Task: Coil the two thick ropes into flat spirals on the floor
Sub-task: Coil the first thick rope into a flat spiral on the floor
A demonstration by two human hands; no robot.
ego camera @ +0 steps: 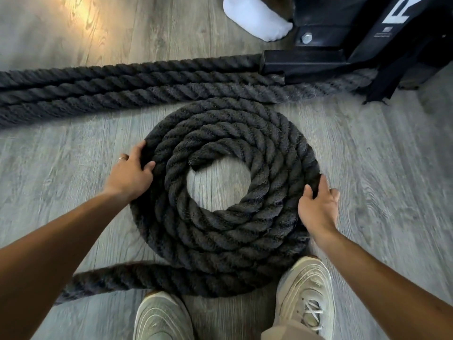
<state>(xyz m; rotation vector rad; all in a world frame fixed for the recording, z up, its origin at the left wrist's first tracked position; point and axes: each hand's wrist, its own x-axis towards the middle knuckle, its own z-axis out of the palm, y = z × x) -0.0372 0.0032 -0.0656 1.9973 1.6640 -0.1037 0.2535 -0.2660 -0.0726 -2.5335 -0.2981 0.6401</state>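
Note:
A thick black rope lies wound in a flat spiral (220,217) of several turns on the grey wood floor, its cut end at the centre hole. Its free tail (117,276) runs off to the lower left. My left hand (132,173) grips the outer turn on the spiral's left side, fingers curled over the rope. My right hand (318,207) presses against the outer turn on the right side, fingers fairly straight. Straight lengths of thick rope (122,87) lie side by side behind the spiral, running from the left edge to a black frame.
A black metal equipment base (318,60) with a bolt stands at the back right, black straps hanging off it. A foot in a white sock (257,18) is at the top. My two pale shoes (304,295) stand at the spiral's near edge.

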